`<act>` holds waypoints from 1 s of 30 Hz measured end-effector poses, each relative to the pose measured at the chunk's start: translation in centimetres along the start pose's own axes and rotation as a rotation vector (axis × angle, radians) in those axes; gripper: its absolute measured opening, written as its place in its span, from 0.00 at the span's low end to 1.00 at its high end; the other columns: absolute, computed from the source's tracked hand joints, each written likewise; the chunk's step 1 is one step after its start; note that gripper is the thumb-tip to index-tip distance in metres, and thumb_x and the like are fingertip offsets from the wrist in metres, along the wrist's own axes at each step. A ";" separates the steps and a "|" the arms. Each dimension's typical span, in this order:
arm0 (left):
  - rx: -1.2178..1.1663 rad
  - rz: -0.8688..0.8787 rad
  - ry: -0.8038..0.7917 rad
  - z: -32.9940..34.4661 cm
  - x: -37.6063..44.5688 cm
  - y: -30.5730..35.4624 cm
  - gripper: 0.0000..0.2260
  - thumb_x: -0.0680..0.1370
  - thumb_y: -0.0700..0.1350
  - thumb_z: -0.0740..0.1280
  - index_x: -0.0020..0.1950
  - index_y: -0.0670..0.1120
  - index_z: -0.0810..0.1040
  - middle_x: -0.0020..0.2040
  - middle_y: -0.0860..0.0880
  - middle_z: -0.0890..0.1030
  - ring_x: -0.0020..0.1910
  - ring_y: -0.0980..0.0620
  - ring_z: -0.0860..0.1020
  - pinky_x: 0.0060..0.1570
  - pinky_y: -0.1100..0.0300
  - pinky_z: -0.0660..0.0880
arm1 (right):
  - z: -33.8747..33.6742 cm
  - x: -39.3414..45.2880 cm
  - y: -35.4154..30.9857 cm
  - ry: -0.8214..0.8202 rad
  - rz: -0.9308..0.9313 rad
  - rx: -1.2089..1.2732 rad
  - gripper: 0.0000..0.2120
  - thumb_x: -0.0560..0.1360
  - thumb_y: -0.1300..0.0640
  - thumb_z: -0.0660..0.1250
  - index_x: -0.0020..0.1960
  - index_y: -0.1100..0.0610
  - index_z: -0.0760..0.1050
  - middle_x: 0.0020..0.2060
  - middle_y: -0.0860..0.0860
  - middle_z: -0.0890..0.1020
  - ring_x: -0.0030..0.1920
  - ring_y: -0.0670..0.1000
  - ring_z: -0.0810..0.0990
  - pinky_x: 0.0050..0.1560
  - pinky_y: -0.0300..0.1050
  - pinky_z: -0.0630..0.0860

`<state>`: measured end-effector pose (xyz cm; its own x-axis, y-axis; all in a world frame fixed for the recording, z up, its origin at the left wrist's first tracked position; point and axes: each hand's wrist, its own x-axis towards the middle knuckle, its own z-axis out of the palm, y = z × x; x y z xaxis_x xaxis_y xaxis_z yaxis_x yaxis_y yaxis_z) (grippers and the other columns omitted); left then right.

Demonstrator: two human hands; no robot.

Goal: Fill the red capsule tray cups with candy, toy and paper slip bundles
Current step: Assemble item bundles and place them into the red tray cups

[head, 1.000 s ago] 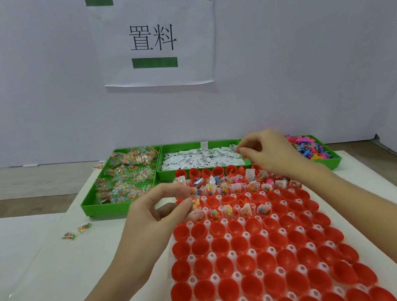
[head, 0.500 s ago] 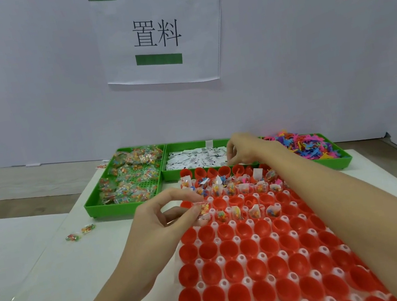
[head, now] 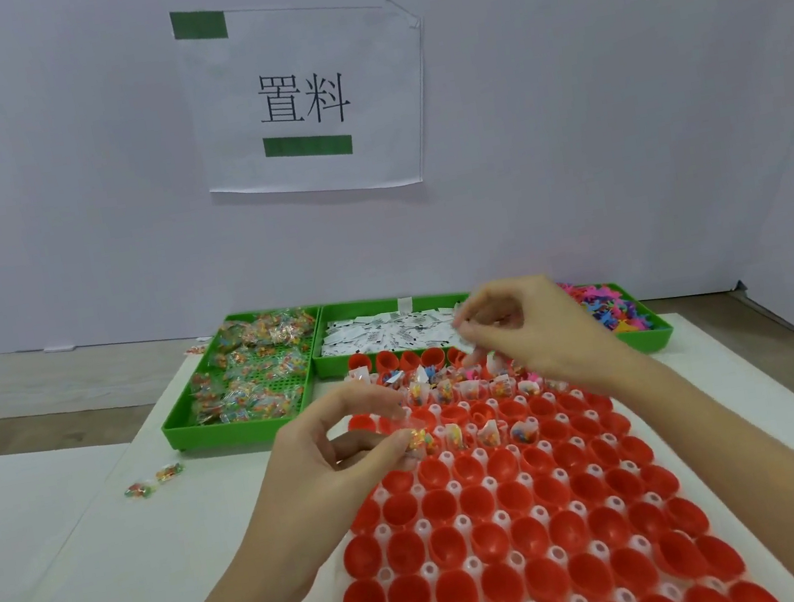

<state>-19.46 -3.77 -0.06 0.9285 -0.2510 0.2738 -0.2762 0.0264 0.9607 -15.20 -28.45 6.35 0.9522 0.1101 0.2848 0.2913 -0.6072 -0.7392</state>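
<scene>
Bins (head: 247, 418) behind capsule tray (head: 522, 515).

Head-worn view, forward and down

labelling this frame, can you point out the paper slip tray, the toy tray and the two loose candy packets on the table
paper slip tray (head: 387, 300), head view, far green rim
toy tray (head: 662, 329), head view, right green wall
loose candy packets (head: 168, 473), head view, middle of the right-hand packet
</scene>
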 end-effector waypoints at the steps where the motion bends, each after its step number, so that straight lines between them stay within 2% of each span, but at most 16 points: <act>1: 0.000 -0.007 -0.007 0.3 -0.1 0.0 0.11 0.74 0.38 0.77 0.54 0.49 0.84 0.55 0.50 0.85 0.43 0.46 0.86 0.49 0.60 0.82 | 0.3 -1.7 -0.4 -0.005 -0.014 0.024 0.02 0.78 0.58 0.72 0.49 0.52 0.84 0.41 0.49 0.87 0.37 0.45 0.86 0.40 0.39 0.82; 3: -0.008 -0.026 -0.017 0.7 -0.3 0.0 0.13 0.73 0.38 0.78 0.55 0.49 0.84 0.55 0.50 0.85 0.44 0.46 0.86 0.50 0.58 0.83 | 1.1 -4.5 -0.9 0.001 -0.022 0.071 0.07 0.78 0.61 0.72 0.47 0.49 0.85 0.43 0.46 0.87 0.42 0.45 0.87 0.46 0.40 0.83; 7: -0.055 -0.035 -0.026 1.3 -0.6 0.1 0.16 0.71 0.37 0.79 0.56 0.48 0.84 0.48 0.48 0.84 0.42 0.44 0.87 0.47 0.59 0.83 | 3.2 -8.5 -0.5 0.087 0.065 0.146 0.11 0.76 0.61 0.74 0.50 0.45 0.85 0.43 0.42 0.87 0.44 0.42 0.86 0.48 0.35 0.81; 10: -0.059 -0.018 -0.033 1.4 -0.6 0.3 0.17 0.69 0.39 0.80 0.56 0.49 0.84 0.47 0.46 0.85 0.42 0.44 0.87 0.46 0.57 0.84 | 4.2 -9.4 -0.4 0.173 0.128 0.205 0.09 0.72 0.62 0.77 0.47 0.48 0.85 0.41 0.44 0.87 0.42 0.42 0.86 0.49 0.37 0.82; 15: 0.013 -0.010 -0.024 1.6 -0.8 0.3 0.14 0.68 0.43 0.81 0.53 0.50 0.85 0.46 0.46 0.86 0.42 0.45 0.86 0.46 0.55 0.84 | 4.8 -9.8 -1.0 0.081 0.123 0.236 0.04 0.74 0.59 0.76 0.45 0.50 0.86 0.38 0.46 0.87 0.41 0.45 0.86 0.44 0.39 0.83; 18: 0.042 -0.022 -0.021 1.7 -0.9 0.2 0.13 0.69 0.45 0.81 0.52 0.50 0.86 0.44 0.47 0.86 0.40 0.47 0.86 0.43 0.61 0.82 | 5.0 -10.2 -1.3 0.074 0.136 0.301 0.05 0.76 0.60 0.75 0.47 0.51 0.86 0.37 0.47 0.87 0.40 0.46 0.87 0.40 0.37 0.81; 23: 0.041 -0.059 -0.004 1.6 -0.9 0.1 0.10 0.68 0.47 0.81 0.47 0.49 0.88 0.43 0.48 0.87 0.44 0.53 0.85 0.44 0.64 0.80 | 5.4 -10.5 -1.6 0.050 0.160 0.387 0.07 0.78 0.60 0.72 0.50 0.50 0.87 0.42 0.47 0.88 0.44 0.47 0.87 0.42 0.36 0.81; 26: 0.033 -0.091 0.003 1.5 -0.8 0.1 0.10 0.68 0.46 0.81 0.47 0.47 0.87 0.44 0.47 0.87 0.47 0.50 0.86 0.45 0.59 0.82 | 5.6 -10.7 -1.7 0.063 0.194 0.380 0.07 0.78 0.58 0.72 0.51 0.47 0.87 0.43 0.45 0.88 0.46 0.45 0.86 0.45 0.35 0.80; 30: -0.029 -0.111 0.000 1.4 -0.8 0.4 0.09 0.69 0.43 0.81 0.46 0.44 0.85 0.44 0.44 0.86 0.45 0.46 0.86 0.43 0.61 0.82 | 4.9 -10.1 -2.0 0.044 0.227 0.405 0.14 0.78 0.57 0.72 0.59 0.42 0.80 0.44 0.46 0.88 0.46 0.45 0.86 0.45 0.35 0.81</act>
<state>-20.71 -4.90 0.04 0.9530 -0.2536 0.1656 -0.1643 0.0266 0.9861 -24.94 -24.50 2.03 0.9938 -0.0283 0.1076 0.0969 -0.2550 -0.9621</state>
